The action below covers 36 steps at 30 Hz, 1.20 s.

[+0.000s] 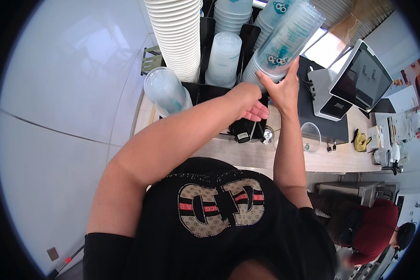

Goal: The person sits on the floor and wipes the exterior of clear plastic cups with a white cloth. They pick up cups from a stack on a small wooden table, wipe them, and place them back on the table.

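Observation:
A tall stack of clear plastic cups (290, 38) with teal animal prints leans up to the right, rims downward. My right hand (283, 85) grips its lower end, thumb on the near side. Directly below are the rims of more nested cups (252, 75). My left hand (253, 103) is beside those rims, palm partly turned up and several fingers bent. Its thumb side is hidden, so whether it grips the rims is unclear. A black cup organizer (210, 92) stands under both hands. Inside it, left of the hands, is an inverted stack of frosted cups (224, 59).
White cups (176, 38) form a tall stack at the left, near another clear stack (166, 91). A touchscreen terminal (362, 75) stands right, with a clear cup (310, 138) on the wooden counter (322, 159). A person in a red top (374, 231) is at lower right.

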Motion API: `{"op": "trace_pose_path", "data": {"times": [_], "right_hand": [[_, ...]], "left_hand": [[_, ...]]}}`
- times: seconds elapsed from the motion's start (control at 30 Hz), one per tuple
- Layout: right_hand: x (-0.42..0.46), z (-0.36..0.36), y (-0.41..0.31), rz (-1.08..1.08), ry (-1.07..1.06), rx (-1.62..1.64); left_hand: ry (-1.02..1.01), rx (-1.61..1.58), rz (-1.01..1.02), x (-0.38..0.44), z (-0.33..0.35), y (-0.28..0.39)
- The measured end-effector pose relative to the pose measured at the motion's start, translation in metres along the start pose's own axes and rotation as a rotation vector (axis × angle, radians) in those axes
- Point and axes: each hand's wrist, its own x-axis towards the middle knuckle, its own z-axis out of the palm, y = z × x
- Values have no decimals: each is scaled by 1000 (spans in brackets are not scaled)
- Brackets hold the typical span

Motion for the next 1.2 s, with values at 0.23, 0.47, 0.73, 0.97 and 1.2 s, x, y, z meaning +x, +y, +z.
{"op": "trace_pose_path", "data": {"times": [0.23, 0.47, 0.73, 0.97, 1.2], "right_hand": [[-3, 2, 8, -41, 25, -56], [-4, 4, 20, -56, -2, -51], [-6, 8, 24, -114, -32, -184], [-7, 13, 22, -100, 29, -53], [-9, 13, 19, -43, 82, 36]], "left_hand": [[95, 116, -79, 16, 4, 2], [71, 278, -168, 32, -5, 4], [146, 481, -107, 38, -5, -4], [141, 29, 82, 31, 3, -15], [121, -114, 132, 18, 13, -10]]}}
